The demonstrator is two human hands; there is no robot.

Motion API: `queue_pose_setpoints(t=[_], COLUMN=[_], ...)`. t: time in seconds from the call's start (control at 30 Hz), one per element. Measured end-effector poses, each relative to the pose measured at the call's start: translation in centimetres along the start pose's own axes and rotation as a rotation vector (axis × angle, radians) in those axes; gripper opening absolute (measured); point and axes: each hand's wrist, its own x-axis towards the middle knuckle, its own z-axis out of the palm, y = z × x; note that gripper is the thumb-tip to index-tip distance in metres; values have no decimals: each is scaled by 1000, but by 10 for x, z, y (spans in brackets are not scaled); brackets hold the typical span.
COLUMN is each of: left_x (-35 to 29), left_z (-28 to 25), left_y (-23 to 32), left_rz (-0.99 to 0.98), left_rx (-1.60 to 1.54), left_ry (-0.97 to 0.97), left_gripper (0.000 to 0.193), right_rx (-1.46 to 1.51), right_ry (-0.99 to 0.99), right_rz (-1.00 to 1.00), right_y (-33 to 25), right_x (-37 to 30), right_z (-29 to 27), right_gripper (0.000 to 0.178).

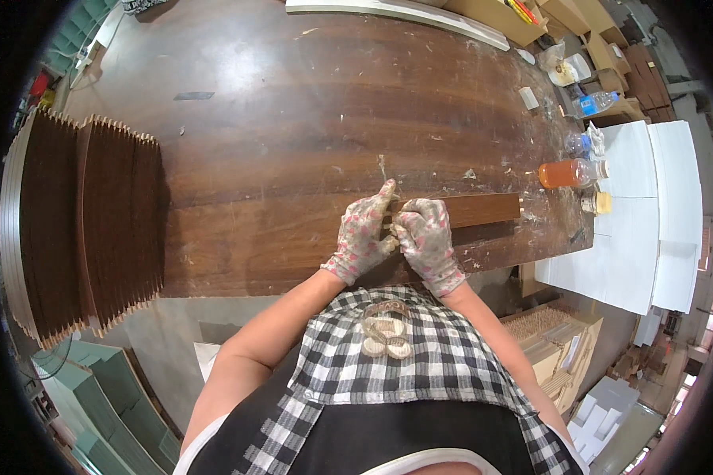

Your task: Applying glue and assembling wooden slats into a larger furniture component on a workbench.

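- Bench: brown, worn, glue-like smears near the right end; carries the work.
- Brown stacks: upright at the bench's left end, two side by side, with pale peg-like tips along their edges. Judged to be pieces with pegs already fitted; whether done by this person, unknown.
- Brown strip: the piece in work, lying crosswise near the bench's front edge, its left end at the hands. Judged partway through handling; the remaining count is not shown.
- Left hand: gloved, thumb raised, fingers beside the strip's left end; cannot tell whether they clamp anything.
- Right hand: gloved, fingers curled together over the strip's left part; what this grip pinches is hidden.
- Pale pegs: protrude at the strip's right end, so that end looks done; left-end completion uncertain, partly covered.
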Motion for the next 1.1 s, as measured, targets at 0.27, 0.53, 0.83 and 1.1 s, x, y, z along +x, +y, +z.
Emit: queue_pose_setpoints(t=[0.27,0.53,0.83,1.1], left_x=[2,3,8,9], left_z=[-5,-10,-9,-8], left_y=[6,1,3,4], left_rz=[-2,-29,80,128], left_rx=[-38,1,-9,26], left_ry=[-48,-67,-52,-39], left_gripper=[97,90,99,94], right_rx=[-302,-363,-380,-415], right_ry=[113,180,230,464], right_rz=[179,220,414,738], right_y=[38,52,67,157], right_x=[-23,-34,-37,-70], right_z=[-10,-3,-4,-40], right_gripper=[13,13,17,20])
